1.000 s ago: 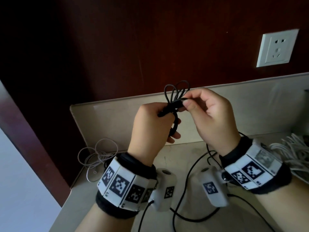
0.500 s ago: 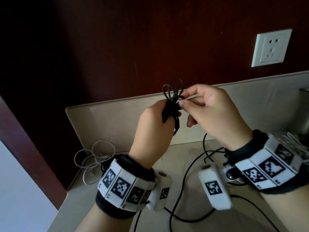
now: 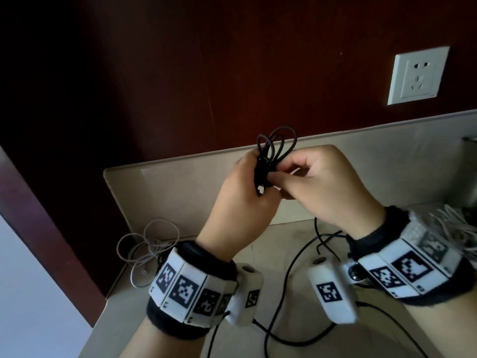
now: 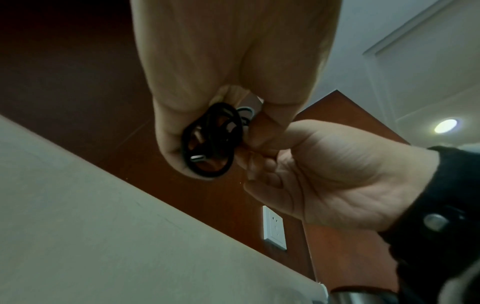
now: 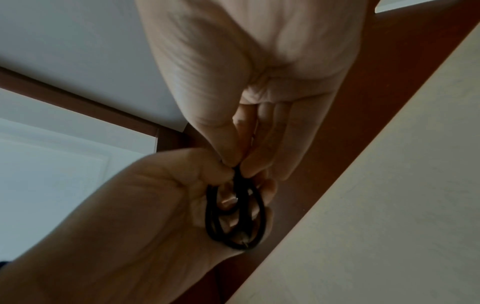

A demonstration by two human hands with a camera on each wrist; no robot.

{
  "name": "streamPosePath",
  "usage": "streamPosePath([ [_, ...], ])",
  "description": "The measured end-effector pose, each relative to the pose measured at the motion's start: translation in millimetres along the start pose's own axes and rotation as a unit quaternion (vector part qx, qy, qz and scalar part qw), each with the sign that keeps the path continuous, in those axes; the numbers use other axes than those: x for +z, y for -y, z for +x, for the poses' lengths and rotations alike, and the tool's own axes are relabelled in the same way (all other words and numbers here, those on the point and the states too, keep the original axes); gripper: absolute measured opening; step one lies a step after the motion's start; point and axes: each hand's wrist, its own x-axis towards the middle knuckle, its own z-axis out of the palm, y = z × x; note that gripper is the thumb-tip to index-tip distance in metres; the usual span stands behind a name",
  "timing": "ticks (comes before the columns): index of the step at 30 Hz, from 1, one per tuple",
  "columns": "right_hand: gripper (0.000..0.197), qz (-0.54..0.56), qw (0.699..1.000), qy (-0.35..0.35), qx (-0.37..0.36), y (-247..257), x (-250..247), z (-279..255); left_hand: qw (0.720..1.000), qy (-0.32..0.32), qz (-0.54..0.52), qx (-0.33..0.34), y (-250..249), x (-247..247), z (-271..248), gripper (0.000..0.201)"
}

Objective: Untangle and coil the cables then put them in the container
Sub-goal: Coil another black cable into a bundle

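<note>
Both raised, the left hand curls closed while the right hand pinches beside it

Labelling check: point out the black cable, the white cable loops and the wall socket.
black cable (image 3: 277, 140): head view, on the loops sticking up above the hands.
white cable loops (image 3: 152, 241): head view, on the strands lying at the counter's left end.
wall socket (image 3: 418, 74): head view, centre of the faceplate.

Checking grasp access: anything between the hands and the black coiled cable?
Nothing visible. The left hand grips the black coiled cable directly and the right hand pinches its middle.
</note>
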Motion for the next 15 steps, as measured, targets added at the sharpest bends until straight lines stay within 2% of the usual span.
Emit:
streamPosePath([
  [4, 0.013, -0.023, 0.999, 0.048, 0.006, 0.2, 1.2, -1.4, 0.999, -0.025, 0.033, -0.017, 10.3, -0.8, 1.9, 0.02],
  [6, 0.01, -0.022, 0.999, 0.031, 0.027, -1.4, 1.9, -0.9, 0.998, -0.032, 0.054, -0.014, 12.0, -1.2, 1.9, 0.015],
  [9, 0.039, 0.048, 0.994, 0.017, 0.096, -2.7, 2.3, 1.1, 0.998, -0.022, 0.047, -0.019, 7.3, 0.1, -0.4, 0.013],
  [12, 0.036, 0.05, 0.994, 0.047, 0.086, -2.2, 2.8, 1.4, 0.998, 0.011, 0.062, -0.018, 5.2, 1.1, -2.3, 0.024],
  [15, 0.039, 0.059, 0.994, 0.051, 0.075, -3.6, 3.2, 0.1, 0.989, 0.052, 0.136, -0.016, 6.8, 4.9, -1.1, 0.063],
])
